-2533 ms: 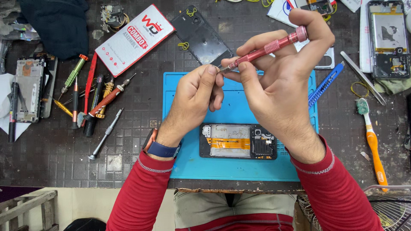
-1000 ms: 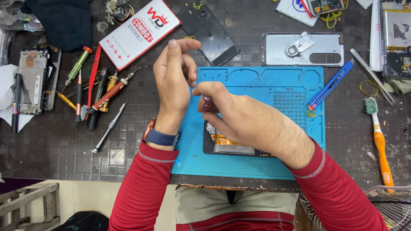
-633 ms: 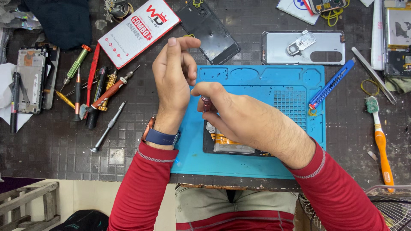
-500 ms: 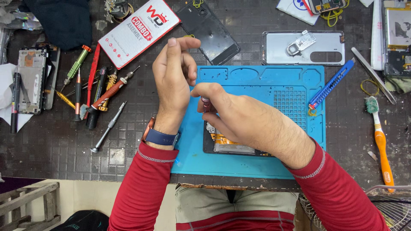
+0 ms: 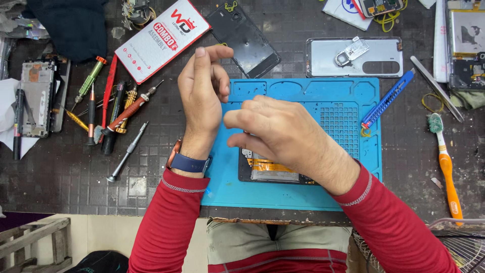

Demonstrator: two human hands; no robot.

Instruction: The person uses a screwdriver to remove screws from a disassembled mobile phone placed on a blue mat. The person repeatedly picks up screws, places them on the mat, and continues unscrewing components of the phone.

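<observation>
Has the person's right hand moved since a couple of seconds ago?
Yes. The right hand has dropped from the top edge of the blue mat onto the opened phone.

An opened black smartphone with its back cover off (image 5: 270, 172) lies flat on a light-blue rubber repair mat (image 5: 323, 101), near the mat's front edge and lengthwise across it. Its exposed inside shows an orange-yellow strip and a pale metallic panel. Much of its upper part is hidden, so only its lower edge and middle show.

Red ribbed long sleeves (image 5: 166, 222), a dark blue wristband (image 5: 189, 163) on the left wrist, khaki trousers (image 5: 242, 240)
</observation>
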